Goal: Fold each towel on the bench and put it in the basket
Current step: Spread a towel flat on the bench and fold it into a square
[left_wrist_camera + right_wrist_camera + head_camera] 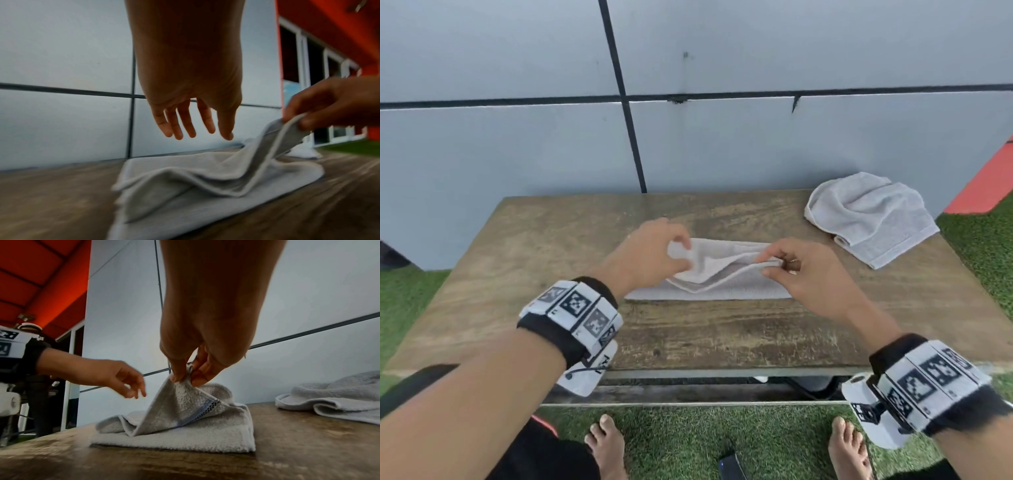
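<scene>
Pale grey terry towel [722, 274], half folded, lies mid-bench on worn brown wooden bench [517, 274]. Right hand [808, 277] pinches its raised top corner between thumb and fingers. Left hand [650, 253] hovers above the towel's other end, fingers loosely spread, holding nothing. Second crumpled grey towel [869, 216] sits at the bench's far right corner.

Green turf [989, 246] surrounds; grey panelled wall [791, 144] behind.

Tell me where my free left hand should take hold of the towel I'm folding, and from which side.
Judging by its pose, pinch the slack upper layer at its left end, coming down from above. The right hand already pinches the lifted edge of the towel at the right end, so that layer sags toward the left. The left hand hovers open just above that end, on the bench.
</scene>
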Motion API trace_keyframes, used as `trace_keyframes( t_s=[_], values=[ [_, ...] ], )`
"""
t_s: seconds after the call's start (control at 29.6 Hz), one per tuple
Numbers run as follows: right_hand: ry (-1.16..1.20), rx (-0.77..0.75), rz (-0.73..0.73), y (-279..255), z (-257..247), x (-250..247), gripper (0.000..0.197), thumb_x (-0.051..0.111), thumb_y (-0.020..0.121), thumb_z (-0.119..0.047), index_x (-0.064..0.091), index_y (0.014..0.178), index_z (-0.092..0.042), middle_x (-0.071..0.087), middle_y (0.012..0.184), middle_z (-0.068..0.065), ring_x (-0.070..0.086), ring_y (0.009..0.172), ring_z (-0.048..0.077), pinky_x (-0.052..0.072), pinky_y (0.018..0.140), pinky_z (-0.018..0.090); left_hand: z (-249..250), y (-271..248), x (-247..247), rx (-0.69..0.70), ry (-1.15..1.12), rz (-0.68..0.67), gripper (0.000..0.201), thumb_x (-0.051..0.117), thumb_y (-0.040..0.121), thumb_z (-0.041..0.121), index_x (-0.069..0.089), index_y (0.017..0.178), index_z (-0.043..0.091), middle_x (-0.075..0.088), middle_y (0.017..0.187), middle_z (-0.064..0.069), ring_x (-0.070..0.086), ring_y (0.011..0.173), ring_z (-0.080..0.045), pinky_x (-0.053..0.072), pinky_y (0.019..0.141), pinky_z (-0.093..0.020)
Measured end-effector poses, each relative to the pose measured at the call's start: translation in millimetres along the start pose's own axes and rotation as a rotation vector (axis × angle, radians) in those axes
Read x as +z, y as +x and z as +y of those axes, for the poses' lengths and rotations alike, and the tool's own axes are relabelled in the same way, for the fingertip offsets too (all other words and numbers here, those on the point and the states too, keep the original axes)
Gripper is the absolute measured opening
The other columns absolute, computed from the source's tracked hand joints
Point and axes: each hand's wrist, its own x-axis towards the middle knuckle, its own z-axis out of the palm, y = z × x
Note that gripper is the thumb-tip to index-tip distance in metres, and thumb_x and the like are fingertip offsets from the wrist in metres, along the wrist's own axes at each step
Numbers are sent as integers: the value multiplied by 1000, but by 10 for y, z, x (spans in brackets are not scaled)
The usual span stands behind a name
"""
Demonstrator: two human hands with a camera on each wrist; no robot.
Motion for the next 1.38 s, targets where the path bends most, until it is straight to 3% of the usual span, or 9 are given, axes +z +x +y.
trace_keyframes(
  t_s=[0.17, 0.4, 0.54, 0.67, 0.78, 0.88, 0.98, 1.15, 1.38],
  values=[
    [62, -42, -20, -8, -143, 71, 20, 76, 84, -5, 66, 93, -19, 67, 83, 1, 63, 74, 19, 55, 75, 39, 641, -22, 262, 212, -196, 36, 25, 82, 78, 36, 68, 96, 26, 59, 100, 4, 53, 91, -10, 42, 81, -27],
    [118, -22, 8, 86, -207, 142, 27, 71, 83, 5, 59, 98, -13, 64, 86, -3, 60, 74, 6, 56, 76, 29, 667, 101, 409, 198, -289, 71, 23, 86, 72, 21, 66, 82, 16, 62, 87, 0, 56, 82, -17, 47, 80, -43],
    [201, 31, -27, 163, -180, 70, 32, 63, 85, 11, 59, 107, -12, 68, 93, 0, 66, 82, 8, 56, 80, 21, 688, 251, 358, 229, -293, 71, 18, 86, 76, 23, 70, 82, 15, 67, 88, 4, 62, 87, -16, 48, 87, -41],
    [216, 80, -59, 200, -184, 45, 29, 63, 89, 2, 61, 111, -17, 73, 98, 0, 69, 89, 14, 53, 81, 22, 667, 246, 317, 183, -303, 93, 16, 80, 83, 30, 69, 83, 19, 71, 82, 5, 64, 83, -16, 50, 82, -39],
    [208, 135, -36, 197, -199, 47, 19, 59, 95, -7, 67, 109, -17, 73, 94, -3, 67, 80, 6, 49, 71, 17, 658, 228, 316, 174, -311, 64, 15, 78, 84, 33, 68, 85, 21, 72, 81, 5, 67, 83, -18, 52, 80, -41],
    [194, 180, -39, 196, -182, 36, 16, 57, 99, -14, 72, 100, -19, 63, 71, -3, 45, 53, 5, 38, 51, 18, 621, 218, 347, 176, -325, 44, 14, 78, 85, 30, 67, 85, 22, 70, 83, 11, 65, 84, -7, 52, 83, -32],
    [237, 212, -55, 197, -181, 27, 13, 63, 97, -14, 74, 98, -18, 67, 70, -7, 49, 59, 5, 42, 59, 21, 600, 194, 367, 188, -331, 39, 14, 78, 85, 27, 65, 84, 22, 70, 83, 12, 64, 84, -1, 49, 80, -25],
    [389, 224, -32, 210, -194, 11, 9, 75, 89, -18, 74, 97, -17, 76, 86, 2, 62, 74, 12, 50, 78, 38, 580, 164, 368, 195, -402, 105, 13, 78, 86, 27, 65, 85, 22, 72, 81, 9, 68, 84, -6, 52, 82, -28],
    [553, 248, -5, 231, -199, 45, 13, 80, 82, -16, 78, 94, -10, 76, 83, 7, 65, 75, 12, 49, 76, 27, 583, 83, 351, 176, -500, 138, 12, 75, 88, 21, 64, 85, 17, 71, 76, 7, 67, 75, -11, 52, 77, -23]
  ],
)
